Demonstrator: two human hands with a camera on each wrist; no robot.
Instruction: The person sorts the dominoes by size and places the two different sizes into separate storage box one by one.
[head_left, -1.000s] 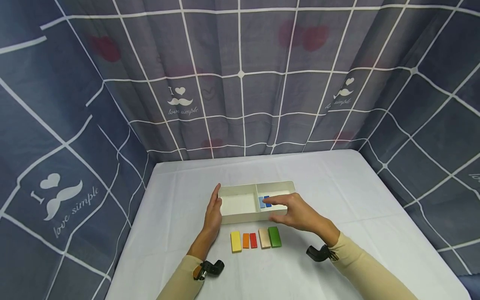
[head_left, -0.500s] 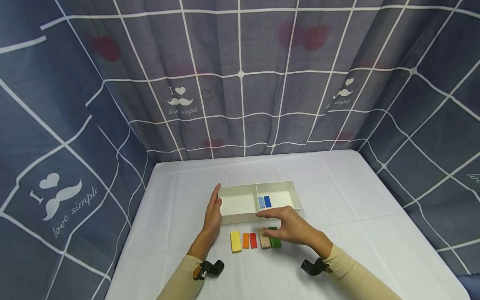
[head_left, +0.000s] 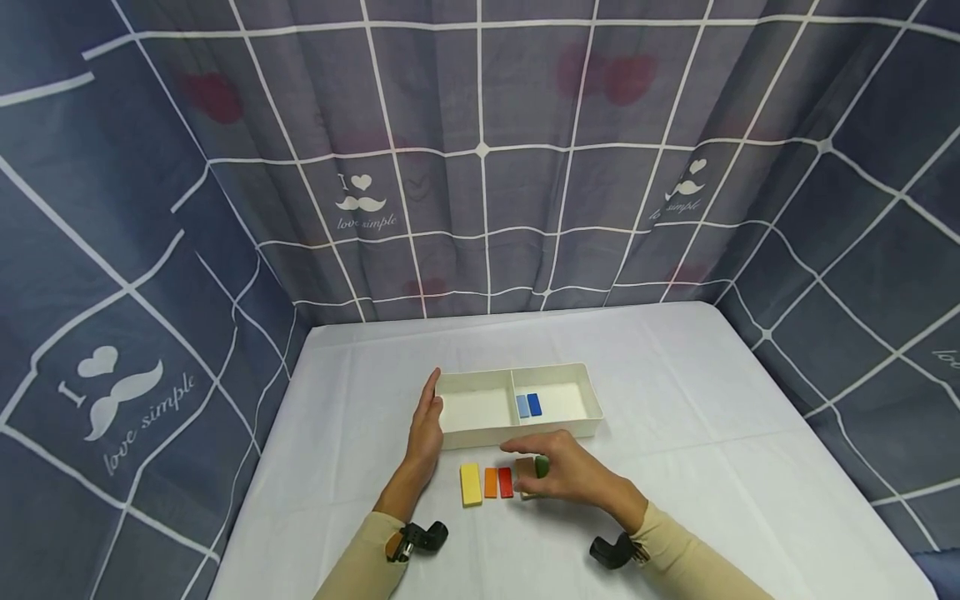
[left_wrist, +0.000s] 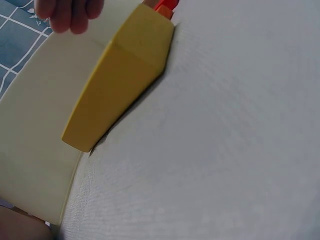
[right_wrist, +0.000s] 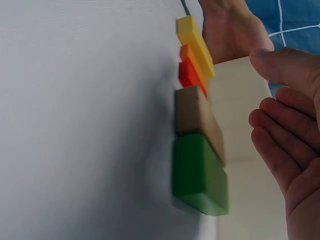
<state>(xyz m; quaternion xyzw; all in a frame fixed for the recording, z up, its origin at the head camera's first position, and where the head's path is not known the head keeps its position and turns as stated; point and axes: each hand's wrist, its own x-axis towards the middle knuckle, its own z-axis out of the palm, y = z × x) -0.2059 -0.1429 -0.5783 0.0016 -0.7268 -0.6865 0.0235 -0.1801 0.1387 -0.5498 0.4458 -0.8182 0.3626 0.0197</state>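
My left hand (head_left: 425,433) lies straight-fingered along the left end of a cream two-part box (head_left: 476,437). Inside the box's right compartment, a light blue block (head_left: 522,407) sits beside a dark blue block (head_left: 534,405), both next to the divider. In front of the box stands a row: yellow block (head_left: 470,485), orange block (head_left: 491,482), red block (head_left: 506,482), plain wooden block (right_wrist: 188,112) and green block (right_wrist: 189,167). Over the row's right end hovers my right hand (head_left: 570,471), thumb and forefinger apart, holding nothing. It partly hides the wooden and green blocks in the head view.
A white cloth covers the table (head_left: 360,375). Dark checked curtains (head_left: 480,192) enclose its back and sides. The box's left compartment (head_left: 476,400) faces up, with only its bare floor showing. Each wrist wears a small black camera (head_left: 613,552).
My right hand has drawn back from over the box's right compartment, toward me and left, over the row of blocks. The two blue blocks and my left hand stay put.
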